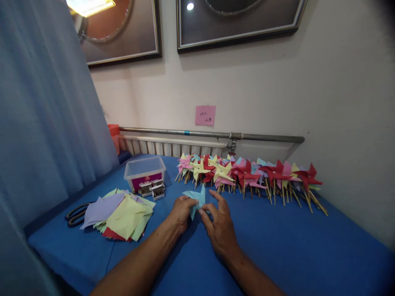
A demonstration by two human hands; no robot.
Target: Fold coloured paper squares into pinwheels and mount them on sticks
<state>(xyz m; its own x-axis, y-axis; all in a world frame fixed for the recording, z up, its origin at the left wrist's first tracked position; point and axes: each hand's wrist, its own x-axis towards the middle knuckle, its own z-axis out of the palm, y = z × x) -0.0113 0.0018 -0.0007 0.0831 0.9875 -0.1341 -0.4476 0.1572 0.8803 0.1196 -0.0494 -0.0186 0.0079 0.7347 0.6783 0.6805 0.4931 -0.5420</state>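
L hand (181, 211) grips a lt-blue paper pinwheel (199, 197), thumb pressed near its middle. The pinwheel is to the R of the clear plastic tub (128, 173) and nearer the person, over the blue-covered table (268, 246). R hand (219, 220) is at the pinwheel's R side, thumb and a fingertip close together there, index raised; can't tell if it's pinching the paper or just touching.

2 small open boxes (158, 192) sit just in front of the tub, toward its R corner; the R one has dark bits inside, too small to ID. A pile of paper pcs (126, 218) (purple, yellow, green, red) lies nearer the person than the tub, a bit L, w/ blk scissors handles (74, 218) farther L. Lots of pinwheels on sticks (247, 174), mostly red, pink & yellow, lie in a long row R of the tub. Radiator (173, 144) & pipe (206, 134) run behind the tub; pink note (205, 115) is on the wall, up and R of it. Blue curtain (55, 102) hangs to its L.
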